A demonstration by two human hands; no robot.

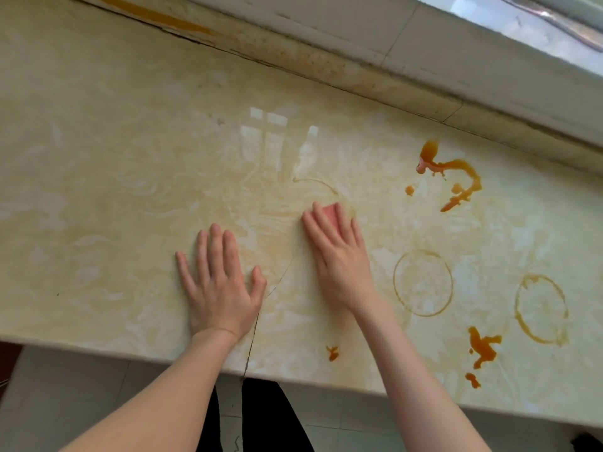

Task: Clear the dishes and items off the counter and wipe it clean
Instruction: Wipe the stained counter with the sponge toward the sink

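The cream marble-patterned counter (pixel 114 177) fills the view, with no dishes on it. My right hand (pixel 339 256) presses flat on a pink sponge (pixel 329 213), of which only a corner shows between the fingers. The sponge lies on a faint smeared ring stain (pixel 321 183). My left hand (pixel 220 282) rests flat on the counter to the left, fingers spread, holding nothing. Orange-brown spills lie at the right: a curved streak (pixel 456 172), a blot (pixel 484 349) near the front edge and a small spot (pixel 332 353).
Two ring stains (pixel 423 282) (pixel 541 309) mark the counter at the right. A crack (pixel 253 337) runs from near my left thumb to the front edge. A raised ledge (pixel 359 73) and a window sill (pixel 489 50) border the back. A tiled floor (pixel 81 396) lies below.
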